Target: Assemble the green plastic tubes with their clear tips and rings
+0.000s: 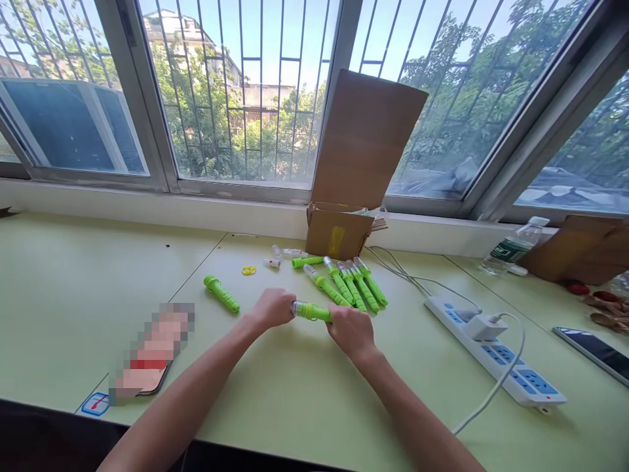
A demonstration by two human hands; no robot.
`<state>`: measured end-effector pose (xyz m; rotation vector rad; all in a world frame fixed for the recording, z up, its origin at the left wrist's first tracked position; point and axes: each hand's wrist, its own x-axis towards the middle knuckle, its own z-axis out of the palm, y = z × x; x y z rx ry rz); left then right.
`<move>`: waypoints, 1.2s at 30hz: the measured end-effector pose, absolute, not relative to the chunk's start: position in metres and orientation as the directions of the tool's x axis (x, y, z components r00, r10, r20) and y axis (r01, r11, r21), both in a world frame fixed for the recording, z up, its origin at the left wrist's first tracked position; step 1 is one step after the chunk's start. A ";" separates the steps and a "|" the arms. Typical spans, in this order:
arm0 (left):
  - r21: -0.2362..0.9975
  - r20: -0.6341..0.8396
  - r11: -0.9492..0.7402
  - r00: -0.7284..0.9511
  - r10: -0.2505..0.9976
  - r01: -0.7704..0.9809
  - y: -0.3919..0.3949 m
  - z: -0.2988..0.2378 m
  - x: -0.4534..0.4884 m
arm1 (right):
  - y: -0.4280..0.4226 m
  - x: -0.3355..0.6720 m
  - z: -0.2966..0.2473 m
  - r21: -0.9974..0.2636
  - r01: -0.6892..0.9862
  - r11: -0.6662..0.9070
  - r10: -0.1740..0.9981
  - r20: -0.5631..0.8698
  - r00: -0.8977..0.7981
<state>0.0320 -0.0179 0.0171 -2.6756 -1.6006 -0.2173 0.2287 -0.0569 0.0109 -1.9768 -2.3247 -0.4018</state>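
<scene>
A green plastic tube with a clear ribbed end (314,311) is held level above the pale green table, between my two hands. My left hand (274,308) is closed around its clear end. My right hand (352,332) wraps the green end, hiding that tip. Beyond my right hand lie several similar green tubes with clear tips (364,286), side by side. Another green tube (307,261) lies crosswise behind them. To the left of my left hand rests a single green tube without a clear tip (222,294). Small clear caps (272,263) and yellow rings (249,270) lie farther back.
An open cardboard box (339,233) stands against the window sill. On the right are a white power strip (491,354) with plugged cables, a water bottle (515,246) and a dark-screened phone (597,354). A partly blurred phone (156,351) lies at the left.
</scene>
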 end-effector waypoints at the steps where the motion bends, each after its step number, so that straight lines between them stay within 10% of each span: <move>1: 0.025 0.141 -0.483 0.475 0.869 0.875 -0.017 0.017 0.032 | -0.056 0.229 0.011 0.140 0.981 0.138 0.966 0.198 -0.164; 9: -0.283 0.384 -0.602 0.663 0.643 0.747 -0.021 0.015 0.035 | -0.044 0.246 0.004 -0.321 0.917 0.236 0.942 -0.154 -0.297; 16: -0.280 0.381 -0.536 0.604 0.700 0.797 -0.021 0.019 0.032 | -0.047 0.231 -0.003 -0.099 0.984 0.150 0.976 0.175 -0.131; 25: -0.054 0.285 -0.561 0.552 0.784 0.826 -0.031 0.027 0.036 | -0.047 0.242 0.001 0.130 0.973 0.191 0.862 0.452 -0.230; 36: 0.599 0.125 -0.476 0.512 0.850 0.644 -0.025 0.020 0.029 | -0.050 0.237 0.005 0.168 0.952 0.255 0.791 0.530 -0.306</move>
